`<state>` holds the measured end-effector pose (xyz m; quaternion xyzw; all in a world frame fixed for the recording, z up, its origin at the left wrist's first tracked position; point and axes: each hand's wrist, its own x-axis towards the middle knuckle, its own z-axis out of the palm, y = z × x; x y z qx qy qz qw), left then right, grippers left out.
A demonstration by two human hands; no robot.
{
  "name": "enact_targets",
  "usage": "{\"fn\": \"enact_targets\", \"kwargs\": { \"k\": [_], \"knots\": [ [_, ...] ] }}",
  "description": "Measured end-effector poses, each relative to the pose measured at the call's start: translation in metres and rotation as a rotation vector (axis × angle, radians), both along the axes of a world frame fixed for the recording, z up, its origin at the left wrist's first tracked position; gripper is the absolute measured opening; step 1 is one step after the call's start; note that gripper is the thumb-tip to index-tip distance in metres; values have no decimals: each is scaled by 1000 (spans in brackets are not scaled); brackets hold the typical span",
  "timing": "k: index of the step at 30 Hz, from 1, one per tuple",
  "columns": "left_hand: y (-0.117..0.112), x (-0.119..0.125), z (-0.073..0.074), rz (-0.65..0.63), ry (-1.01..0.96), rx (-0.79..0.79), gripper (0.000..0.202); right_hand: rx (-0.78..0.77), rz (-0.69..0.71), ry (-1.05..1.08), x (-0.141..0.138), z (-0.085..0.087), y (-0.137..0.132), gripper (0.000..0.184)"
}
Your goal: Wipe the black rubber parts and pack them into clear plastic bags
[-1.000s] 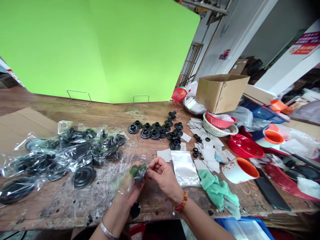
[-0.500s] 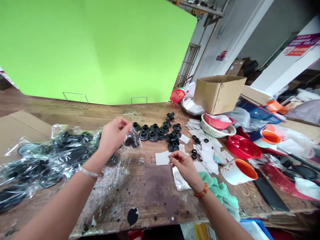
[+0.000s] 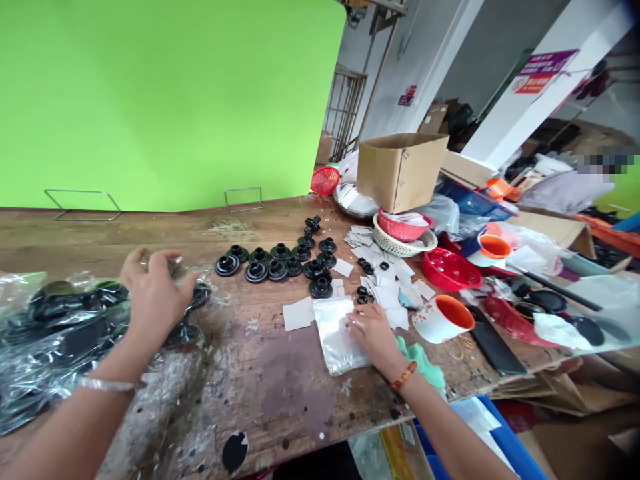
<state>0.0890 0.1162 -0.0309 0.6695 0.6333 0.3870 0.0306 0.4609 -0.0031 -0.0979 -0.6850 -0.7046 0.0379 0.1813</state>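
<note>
My left hand (image 3: 156, 290) is over the pile of bagged black parts (image 3: 75, 327) on the left, fingers spread and bent, holding nothing that I can see. A bagged black part (image 3: 200, 293) lies just beyond its thumb. My right hand (image 3: 374, 337) has its fingertips pinched at the right edge of a clear plastic bag (image 3: 336, 343), which lies flat on the table. Whether there are several bags in a stack, I cannot tell. Round stepped black parts (image 3: 277, 269) stand in rows ahead of the hands, and white cards (image 3: 299, 315) lie beside the bag.
Small black rings (image 3: 363, 293) lie among loose cards. To the right are a white basket (image 3: 430, 245), a red basket (image 3: 453, 270), a white-and-orange cup (image 3: 443, 320) and a green cloth (image 3: 425, 367). A cardboard box (image 3: 400, 173) stands behind; a green panel (image 3: 165, 100) rises at the back.
My left hand has moved left to the pile, opened, and let go of the bagged black part. My right hand has come down onto the plastic bag. The view has turned right.
</note>
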Motion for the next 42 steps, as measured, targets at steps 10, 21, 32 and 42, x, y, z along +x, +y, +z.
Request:
{"fn": "enact_targets", "kwargs": {
  "k": [10, 21, 32, 42],
  "knots": [
    [-133, 116, -52, -653, -217, -377, 12, -56, 51, -197, -21, -14, -2, 17],
    [-160, 170, -85, -729, 249, -353, 57, -55, -34, -129, -20, -7, 0, 15],
    [-162, 165, -94, -744, 333, -289, 66, -77, -20, 2, -24, 3, -4, 11],
    [-162, 163, -97, -747, 367, -218, 67, -27, -88, 344, -3, -6, 12, 42]
  ]
}}
